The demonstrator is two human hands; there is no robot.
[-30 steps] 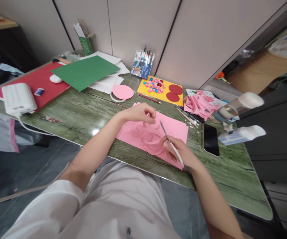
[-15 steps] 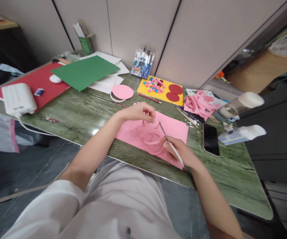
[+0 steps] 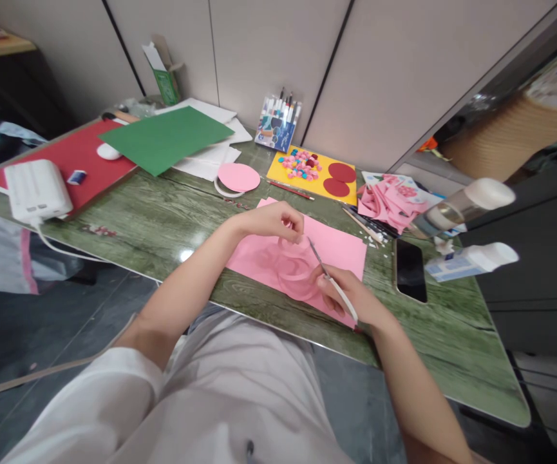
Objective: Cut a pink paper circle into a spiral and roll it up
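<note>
My left hand (image 3: 285, 222) is over the pink paper sheet (image 3: 339, 238), fingers pinched on a thin pink paper strip (image 3: 292, 246) that blends into the sheet below. My right hand (image 3: 346, 293) is closed around white-handled scissors (image 3: 340, 295), seen nearly edge-on. Their metal tip points up and left, close to the left fingertips; whether it touches the strip I cannot tell. Curled pink paper (image 3: 295, 270) lies on the sheet between both hands.
Behind the sheet are a pink paper circle (image 3: 239, 177), a pencil (image 3: 292, 189) and yellow paper (image 3: 317, 183) bearing small beads and red circles. Pink scraps (image 3: 391, 203), a phone (image 3: 410, 270) and bottles (image 3: 476, 261) stand rightward. Green paper (image 3: 167, 138) and a white power bank (image 3: 37, 190) lie left.
My left hand has moved slightly right and down, nearer to the scissors' tip. The right hand keeps its hold on the scissors, almost unmoved.
</note>
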